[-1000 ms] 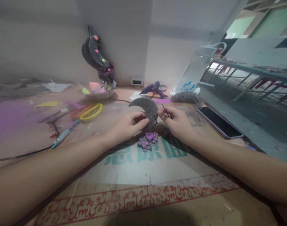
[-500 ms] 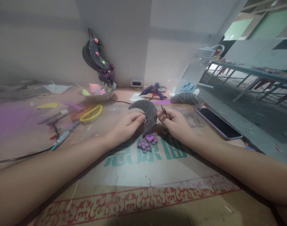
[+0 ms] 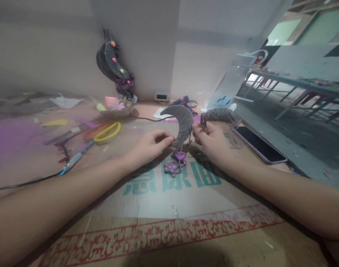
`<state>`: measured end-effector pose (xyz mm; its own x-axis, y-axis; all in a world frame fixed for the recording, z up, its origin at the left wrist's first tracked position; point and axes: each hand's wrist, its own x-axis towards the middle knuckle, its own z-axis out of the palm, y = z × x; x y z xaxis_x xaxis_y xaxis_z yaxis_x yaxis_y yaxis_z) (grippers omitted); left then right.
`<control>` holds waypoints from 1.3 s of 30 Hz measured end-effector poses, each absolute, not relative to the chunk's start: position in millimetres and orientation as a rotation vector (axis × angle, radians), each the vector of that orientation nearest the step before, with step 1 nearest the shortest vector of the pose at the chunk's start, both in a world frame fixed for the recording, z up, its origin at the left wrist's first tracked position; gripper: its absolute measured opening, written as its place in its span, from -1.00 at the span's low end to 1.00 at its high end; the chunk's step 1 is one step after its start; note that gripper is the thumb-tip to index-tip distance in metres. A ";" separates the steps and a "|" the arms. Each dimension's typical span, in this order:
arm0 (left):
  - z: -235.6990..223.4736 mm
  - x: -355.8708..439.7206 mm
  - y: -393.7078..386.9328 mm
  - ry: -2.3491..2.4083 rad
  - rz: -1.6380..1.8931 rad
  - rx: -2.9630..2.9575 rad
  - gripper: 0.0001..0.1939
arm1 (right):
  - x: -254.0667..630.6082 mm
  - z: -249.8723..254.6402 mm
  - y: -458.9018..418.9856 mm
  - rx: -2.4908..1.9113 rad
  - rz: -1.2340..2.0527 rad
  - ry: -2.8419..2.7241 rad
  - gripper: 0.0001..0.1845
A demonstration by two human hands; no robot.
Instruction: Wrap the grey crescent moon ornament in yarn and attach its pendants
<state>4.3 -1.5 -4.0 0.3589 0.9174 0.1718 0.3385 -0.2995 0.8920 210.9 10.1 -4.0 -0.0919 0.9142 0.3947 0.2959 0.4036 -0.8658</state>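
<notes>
A crescent moon (image 3: 183,122) wrapped in grey yarn is held up above the table. Purple-and-grey flower and heart charms (image 3: 175,164) are at its lower end. My left hand (image 3: 151,148) pinches the moon's lower left edge between thumb and fingers. At the opposite edge, my right hand (image 3: 211,141) has its fingertips against the moon. A small dark two-pointed tool (image 3: 203,120), tweezers or snips, sticks up out of my closed right hand. Whether those fingertips also hold a strand of yarn is too blurred to tell.
Behind the moon lies a blue glue gun (image 3: 183,101), beside a grey yarn bundle (image 3: 221,115). A phone (image 3: 260,144) lies at right. Yellow-handled scissors (image 3: 107,132) and a light-blue pen-like tool with a cord (image 3: 77,157) are at left. A decorated dark crescent (image 3: 114,61) stands above a bowl (image 3: 116,112).
Both hands have shifted slightly right, and the moon has moved up and right with its charms. My left fingers have slid lower on its edge. The pointed tool now stands more upright.
</notes>
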 end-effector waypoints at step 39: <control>-5.1 3.3 -0.5 1.107 1.110 1.799 -0.63 | 208.2 -0.8 0.0 -1.102 0.741 -1.943 -0.66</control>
<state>3.3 -0.5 -5.1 0.2543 0.9231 0.2885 0.2853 -0.3566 0.8896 208.2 0.0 -0.8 -0.3312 0.8825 0.3340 0.4355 0.4570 -0.7756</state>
